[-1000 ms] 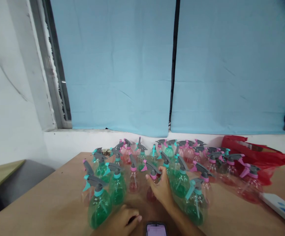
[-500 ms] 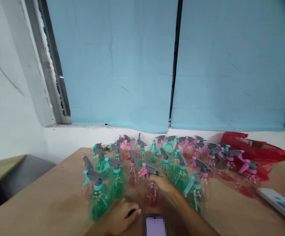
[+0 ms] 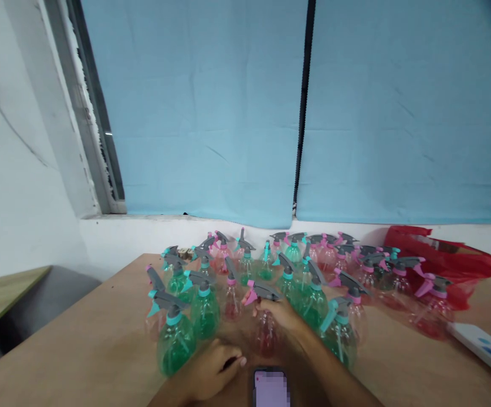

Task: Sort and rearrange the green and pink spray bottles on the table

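1. Head cam: R hand point(image 3: 282, 313) gripping pink bottle point(image 3: 266, 338) by the neck, bottle upright above surface point(image 3: 84, 339), near phone point(image 3: 271, 390).
2. L hand point(image 3: 214, 364) half-curled, can't tell if empty.
3. Step rn: holding bottle, imo. Next move prob needs steady grip, green bottles point(image 3: 176, 346) close by.

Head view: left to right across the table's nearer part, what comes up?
Front-left green bottle, left hand, phone with held pink spray bottle beyond, front-right green bottle, rightmost pink bottle, white-and-blue object.
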Tool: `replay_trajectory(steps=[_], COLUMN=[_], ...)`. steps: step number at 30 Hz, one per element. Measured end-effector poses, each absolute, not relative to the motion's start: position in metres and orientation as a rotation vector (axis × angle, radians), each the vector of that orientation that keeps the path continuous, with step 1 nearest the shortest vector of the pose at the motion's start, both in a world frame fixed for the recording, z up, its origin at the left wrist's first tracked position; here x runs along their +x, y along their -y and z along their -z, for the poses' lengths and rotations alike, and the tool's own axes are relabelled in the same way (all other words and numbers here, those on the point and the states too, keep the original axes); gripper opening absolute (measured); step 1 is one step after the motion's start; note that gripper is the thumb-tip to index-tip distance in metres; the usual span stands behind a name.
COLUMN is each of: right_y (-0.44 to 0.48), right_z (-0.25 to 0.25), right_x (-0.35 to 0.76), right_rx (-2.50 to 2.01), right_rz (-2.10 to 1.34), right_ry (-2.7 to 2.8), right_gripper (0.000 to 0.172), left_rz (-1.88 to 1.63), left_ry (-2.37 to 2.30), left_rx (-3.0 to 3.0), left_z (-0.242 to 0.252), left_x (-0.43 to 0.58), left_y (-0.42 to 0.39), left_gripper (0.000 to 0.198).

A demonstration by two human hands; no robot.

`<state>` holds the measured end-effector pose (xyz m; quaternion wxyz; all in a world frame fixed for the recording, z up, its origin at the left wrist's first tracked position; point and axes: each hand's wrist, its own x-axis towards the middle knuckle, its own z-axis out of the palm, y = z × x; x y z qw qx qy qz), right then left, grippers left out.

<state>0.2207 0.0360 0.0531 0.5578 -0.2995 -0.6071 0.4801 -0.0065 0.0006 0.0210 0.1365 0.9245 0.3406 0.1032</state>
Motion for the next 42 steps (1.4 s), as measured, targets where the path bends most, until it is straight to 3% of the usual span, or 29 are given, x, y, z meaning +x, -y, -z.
replay_trajectory(steps=[42], right_y=[-0.039], right_z=[-0.040], right_x=[0.219], right_rx=[-0.828], right_rz=[-1.114], right_ry=[1.280], right_gripper=[0.022], left_rz=[-0.295], left_ry=[-1.012], left_rx=[2.658], left_z=[-0.019], left_x=[-0.007], left_y=[-0.001], left_gripper=[0.048])
